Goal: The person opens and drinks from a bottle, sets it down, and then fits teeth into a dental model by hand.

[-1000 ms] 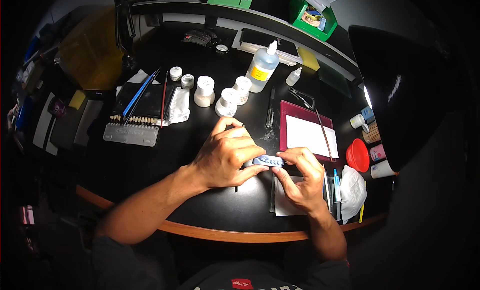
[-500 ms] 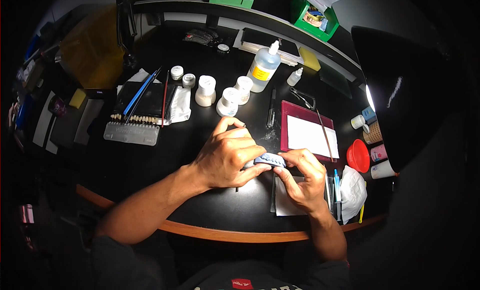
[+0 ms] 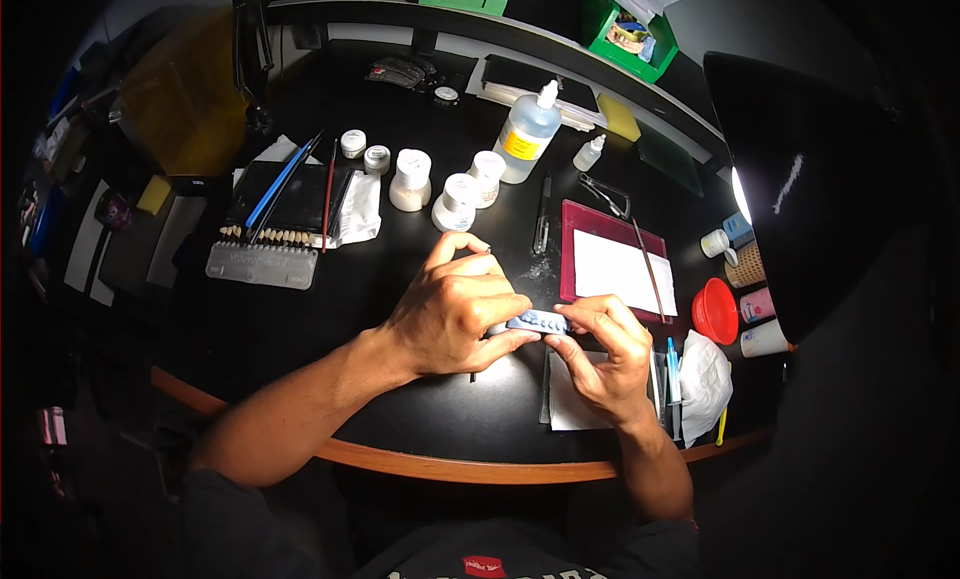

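A small blue-grey dental model [image 3: 541, 322] with a row of teeth is held between my two hands over the black bench. My left hand [image 3: 458, 314] pinches its left end between thumb and fingers, hiding that end. At the right end, the thumb and fingertips of my right hand [image 3: 608, 351] grip it. A short dark tip [image 3: 474, 377] shows below my left hand; what it belongs to is hidden. Beyond the left hand stand white-capped powder jars [image 3: 456, 203].
A maroon tray [image 3: 570, 224] with white paper and a brush [image 3: 650, 264] lies to the right. Near it are a red bowl [image 3: 715, 311], a crumpled tissue [image 3: 706, 384] and a syringe [image 3: 674, 379]. A shade guide [image 3: 262, 265] lies left; a large bottle [image 3: 528, 139] stands behind.
The dental model has tilted slightly between my fingers. Both hands stay in nearly the same place, and the bench things have not moved.
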{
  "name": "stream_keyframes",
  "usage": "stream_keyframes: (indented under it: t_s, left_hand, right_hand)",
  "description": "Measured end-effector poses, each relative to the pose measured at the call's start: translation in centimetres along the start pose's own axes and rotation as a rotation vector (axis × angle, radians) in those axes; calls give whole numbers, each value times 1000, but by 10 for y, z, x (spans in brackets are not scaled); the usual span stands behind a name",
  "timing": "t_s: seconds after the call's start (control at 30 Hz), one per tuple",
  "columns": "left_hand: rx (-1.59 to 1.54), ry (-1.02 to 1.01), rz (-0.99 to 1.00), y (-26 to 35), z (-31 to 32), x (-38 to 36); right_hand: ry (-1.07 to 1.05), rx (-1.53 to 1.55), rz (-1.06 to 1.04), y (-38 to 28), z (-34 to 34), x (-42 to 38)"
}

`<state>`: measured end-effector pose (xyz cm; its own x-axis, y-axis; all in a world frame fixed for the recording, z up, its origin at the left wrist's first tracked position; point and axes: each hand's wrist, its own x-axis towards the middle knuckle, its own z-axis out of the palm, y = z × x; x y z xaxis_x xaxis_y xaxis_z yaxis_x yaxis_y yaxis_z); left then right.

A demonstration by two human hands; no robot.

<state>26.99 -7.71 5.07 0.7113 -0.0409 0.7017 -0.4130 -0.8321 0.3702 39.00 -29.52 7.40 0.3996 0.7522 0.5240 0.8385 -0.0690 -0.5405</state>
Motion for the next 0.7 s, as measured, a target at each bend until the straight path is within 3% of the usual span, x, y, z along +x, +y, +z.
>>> stream_keyframes:
  t_s: [0.43, 0.53, 0.57, 0.7]
  left_hand:
    - [40, 59, -21, 0, -4, 4]
    - [14, -72, -197, 2, -13, 6]
    - [24, -15, -227, -1, -9, 4]
    - [45, -221, -558, -1, -10, -2]
  right_hand:
    - [33, -34, -22, -1, 0, 1]
    - [67, -68, -10, -2, -1, 2]
    - [78, -88, -5, -1, -2, 2]
    - [74, -81, 9, -2, -2, 2]
